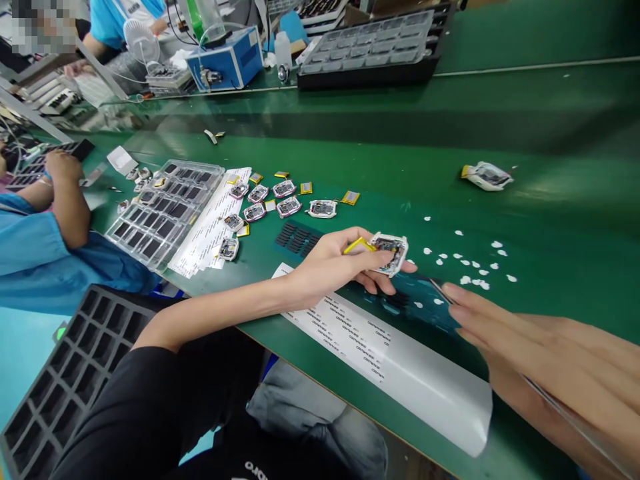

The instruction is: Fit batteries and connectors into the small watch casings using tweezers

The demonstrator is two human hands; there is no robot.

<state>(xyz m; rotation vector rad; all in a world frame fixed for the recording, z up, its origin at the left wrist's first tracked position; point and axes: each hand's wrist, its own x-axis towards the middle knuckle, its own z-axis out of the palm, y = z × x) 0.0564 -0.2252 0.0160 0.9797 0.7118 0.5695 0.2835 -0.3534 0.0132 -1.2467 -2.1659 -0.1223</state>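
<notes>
White-framed circuit module sits in the grip of the person's left hand, pinched between thumb and fingers just above the green tabletop; a small yellow piece sticks out of the same grip beside the module. The left fingers are curled closed around both. The right hand comes in from the lower right, blurred, its fingers closed around thin metal tweezers whose tips point toward the module without touching it. Under both hands lies a long white label sheet printed with rows of small text, and next to it a dark blue sheet. Small white scraps are scattered on the tabletop just right of the module. Further left, more modules and yellow pieces lie loose near a clear compartment tray and a black strip of pads. One more module rests well apart at the right. A co-worker's arm in a blue sleeve rests at the left edge, and an empty black grid tray sits at the lower left.
</notes>
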